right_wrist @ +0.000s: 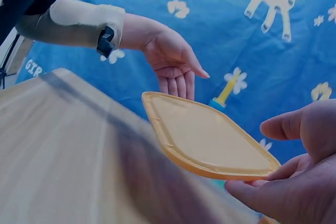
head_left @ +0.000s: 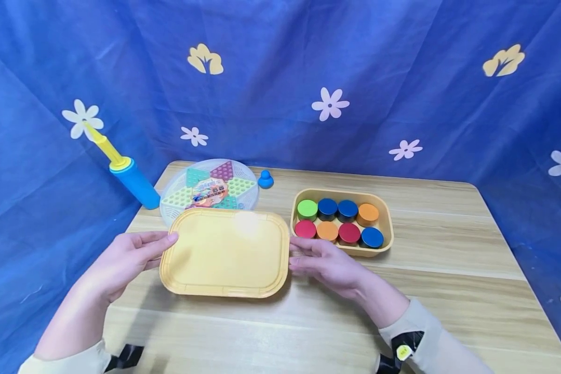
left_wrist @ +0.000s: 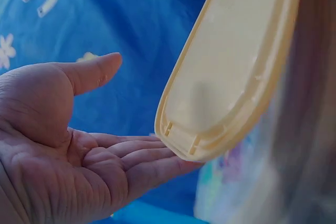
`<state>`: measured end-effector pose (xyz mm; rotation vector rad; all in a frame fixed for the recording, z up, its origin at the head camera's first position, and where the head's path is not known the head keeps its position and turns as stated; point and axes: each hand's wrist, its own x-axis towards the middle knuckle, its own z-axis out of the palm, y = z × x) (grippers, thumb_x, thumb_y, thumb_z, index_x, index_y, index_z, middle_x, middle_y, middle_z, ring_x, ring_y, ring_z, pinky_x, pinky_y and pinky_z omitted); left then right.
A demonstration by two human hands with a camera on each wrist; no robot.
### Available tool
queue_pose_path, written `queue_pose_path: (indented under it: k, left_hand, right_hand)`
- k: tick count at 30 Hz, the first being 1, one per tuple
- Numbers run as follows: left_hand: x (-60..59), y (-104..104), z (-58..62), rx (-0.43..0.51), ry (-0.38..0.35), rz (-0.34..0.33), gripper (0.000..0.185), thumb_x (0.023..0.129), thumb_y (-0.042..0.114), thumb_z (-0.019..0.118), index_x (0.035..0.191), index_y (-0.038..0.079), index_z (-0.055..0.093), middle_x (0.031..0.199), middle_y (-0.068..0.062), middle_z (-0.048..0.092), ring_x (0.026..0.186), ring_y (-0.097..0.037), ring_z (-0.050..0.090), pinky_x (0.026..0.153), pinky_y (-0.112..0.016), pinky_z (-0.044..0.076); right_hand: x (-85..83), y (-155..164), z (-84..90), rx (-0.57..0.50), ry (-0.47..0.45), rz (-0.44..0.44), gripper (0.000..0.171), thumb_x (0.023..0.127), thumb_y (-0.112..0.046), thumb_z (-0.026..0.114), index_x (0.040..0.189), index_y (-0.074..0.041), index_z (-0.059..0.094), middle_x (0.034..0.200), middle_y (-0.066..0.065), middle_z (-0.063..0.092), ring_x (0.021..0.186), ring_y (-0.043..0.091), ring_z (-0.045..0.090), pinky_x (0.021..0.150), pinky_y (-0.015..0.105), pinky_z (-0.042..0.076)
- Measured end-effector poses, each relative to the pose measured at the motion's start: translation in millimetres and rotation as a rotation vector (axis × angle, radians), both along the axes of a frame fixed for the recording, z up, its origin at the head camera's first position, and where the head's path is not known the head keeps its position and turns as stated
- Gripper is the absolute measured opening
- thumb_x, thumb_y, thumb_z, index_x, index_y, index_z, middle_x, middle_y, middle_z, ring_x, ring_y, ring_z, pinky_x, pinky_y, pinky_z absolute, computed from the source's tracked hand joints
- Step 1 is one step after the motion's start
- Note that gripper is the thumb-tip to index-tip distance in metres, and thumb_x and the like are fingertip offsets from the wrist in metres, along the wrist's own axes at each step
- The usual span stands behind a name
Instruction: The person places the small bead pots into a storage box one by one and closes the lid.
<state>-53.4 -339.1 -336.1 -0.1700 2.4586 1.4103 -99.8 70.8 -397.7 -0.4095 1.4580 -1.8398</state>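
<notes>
- The lid (head_left: 225, 253) is a flat yellow plastic rectangle with rounded corners and a raised rim; the left wrist view shows small ribs on its underside (left_wrist: 231, 72).
- One lid, held level above the surface (head_left: 449, 270), near its front-left part, between the two hands.
- The left hand (head_left: 126, 259) is at the lid's left edge, fingers straight beneath the rim and thumb lifted free above it (left_wrist: 89, 74); the hand is spread, not clamped.
- The right hand (head_left: 324, 262) is at the lid's right edge, fingers stretched out under the rim (right_wrist: 262, 182), thumb raised just above it; also spread rather than gripping.
- The two hands are well apart, one at each short end of the lid.
- One yellow tray (head_left: 387, 215) stands just right of the lid, near the middle of the surface.
- In the tray lie eight round discs in two rows of four: one green (head_left: 307, 209), three blue (head_left: 328, 208), two orange (head_left: 368, 213), two red (head_left: 305, 228).
- One round clear board (head_left: 209, 189) with coloured triangular fields lies behind the lid, near the back-left corner; the lid hides its near edge.
- One small blue pawn (head_left: 265, 179) stands just right of the board, near the back edge.
- One blue pump (head_left: 131, 179) with a yellow handle leans at the back-left corner, partly off the surface.
- A blue cloth (head_left: 355, 62) with white and yellow flowers hangs behind and around the surface.
</notes>
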Motion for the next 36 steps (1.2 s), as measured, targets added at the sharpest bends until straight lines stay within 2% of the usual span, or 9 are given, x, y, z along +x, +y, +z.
queue_pose_path:
  k: [7, 15, 19, 23, 27, 30, 33, 35, 36]
  left_hand:
    - [-13.2, 31, 31.1, -0.012, 0.079, -0.027, 0.081, 0.109, 0.046, 0.059, 0.160, -0.010, 0.032, 0.161, -0.028, 0.041, 0.135, -0.039, 0.056, 0.111, -0.048, 0.051]
    - [-37.0, 85, 38.2, 0.178, 0.208, -0.007, 0.081, 0.108, 0.041, 0.063, 0.165, -0.002, 0.026, 0.156, -0.021, 0.051, 0.141, -0.030, 0.053, 0.118, -0.037, 0.045]
    - [-43.8, 102, 38.7, 0.277, 0.291, -0.019, 0.072, 0.110, 0.035, 0.060, 0.164, -0.001, 0.029, 0.157, -0.017, 0.050, 0.143, -0.027, 0.050, 0.113, -0.024, 0.047]
    - [-46.2, 115, 39.9, 0.331, 0.328, -0.012, 0.065, 0.113, 0.035, 0.054, 0.162, -0.004, 0.034, 0.153, -0.022, 0.053, 0.142, -0.027, 0.051, 0.120, -0.031, 0.042]
    - [-48.7, 131, 36.5, 0.456, 0.365, 0.017, 0.054, 0.116, 0.032, 0.045, 0.151, -0.009, 0.040, 0.147, -0.027, 0.052, 0.142, -0.031, 0.050, 0.128, -0.041, 0.031]
    - [-52.2, 142, 31.2, 0.559, 0.412, 0.049, 0.043, 0.117, 0.029, 0.039, 0.135, -0.011, 0.042, 0.150, -0.030, 0.049, 0.147, -0.033, 0.044, 0.129, -0.043, 0.027]
    - [-57.2, 152, 26.4, 0.607, 0.432, 0.099, 0.034, 0.117, 0.028, 0.037, 0.119, -0.006, 0.042, 0.153, -0.032, 0.046, 0.150, -0.033, 0.039, 0.128, -0.042, 0.027]
    - [-61.8, 158, 23.1, 0.592, 0.441, 0.142, 0.032, 0.117, 0.030, 0.037, 0.108, 0.000, 0.043, 0.132, -0.032, 0.059, 0.137, -0.025, 0.055, 0.120, -0.026, 0.039]
    - [-64.0, 161, 21.6, 0.574, 0.444, 0.162, 0.031, 0.117, 0.031, 0.038, 0.104, 0.002, 0.043, 0.116, -0.029, 0.062, 0.119, -0.019, 0.062, 0.107, -0.017, 0.044]
  right_hand:
    - [-11.3, 20, 35.5, -0.084, 0.104, -0.072, 0.069, 0.109, -0.003, 0.056, 0.167, 0.001, 0.017, 0.170, 0.011, 0.031, 0.154, 0.027, 0.034, 0.122, 0.041, 0.040]
    - [-26.1, 40, 59.7, -0.029, 0.184, -0.133, 0.051, 0.114, -0.015, 0.049, 0.159, 0.005, 0.032, 0.150, 0.024, 0.055, 0.137, 0.033, 0.055, 0.118, 0.043, 0.047]
    - [-33.3, 52, 67.5, 0.026, 0.196, -0.146, 0.051, 0.117, -0.025, 0.040, 0.158, 0.006, 0.035, 0.154, 0.022, 0.052, 0.146, 0.029, 0.046, 0.127, 0.046, 0.033]
    - [-38.0, 67, 76.2, 0.104, 0.222, -0.119, 0.061, 0.119, -0.037, 0.027, 0.162, 0.006, 0.029, 0.162, 0.025, 0.040, 0.154, 0.035, 0.031, 0.130, 0.057, 0.021]
    - [-40.1, 80, 82.2, 0.177, 0.231, -0.132, 0.080, 0.114, -0.055, 0.015, 0.166, 0.006, 0.013, 0.170, 0.027, 0.022, 0.158, 0.042, 0.019, 0.131, 0.059, 0.016]
    - [-41.2, 86, 83.7, 0.155, 0.192, -0.162, 0.095, 0.107, -0.068, 0.013, 0.165, 0.006, 0.001, 0.173, 0.028, 0.007, 0.159, 0.044, 0.009, 0.132, 0.056, 0.009]
    - [-41.7, 89, 83.6, 0.112, 0.155, -0.215, 0.101, 0.104, -0.074, 0.017, 0.166, 0.005, 0.001, 0.173, 0.026, 0.003, 0.159, 0.042, 0.005, 0.131, 0.052, 0.006]
    - [-41.3, 89, 82.7, 0.096, 0.143, -0.275, 0.099, 0.105, -0.072, 0.021, 0.166, 0.004, 0.005, 0.173, 0.025, 0.007, 0.160, 0.041, 0.006, 0.131, 0.051, 0.007]
    - [-40.8, 90, 82.0, 0.091, 0.145, -0.312, 0.095, 0.107, -0.069, 0.022, 0.166, 0.004, 0.008, 0.173, 0.024, 0.010, 0.160, 0.039, 0.007, 0.131, 0.050, 0.008]
